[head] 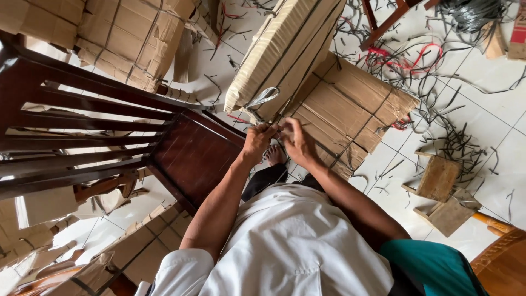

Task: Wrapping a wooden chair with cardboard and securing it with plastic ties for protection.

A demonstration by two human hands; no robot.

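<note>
Both my hands meet at the lower end of a tall cardboard-wrapped bundle [285,52] that leans over a dark wooden chair seat [194,156]. My left hand [258,141] and my right hand [296,140] are closed side by side on a grey plastic strap [262,98] that loops out from the bundle's corner. Dark straps run along the cardboard. A bare foot [274,155] shows just below the hands.
A flat cardboard-wrapped piece [350,107] lies on the white tiled floor under the bundle. Strap offcuts, black and red, litter the floor [438,71]. Small wooden blocks [438,178] lie at right. More wrapped bundles [131,38] and chair slats [82,131] stand at left.
</note>
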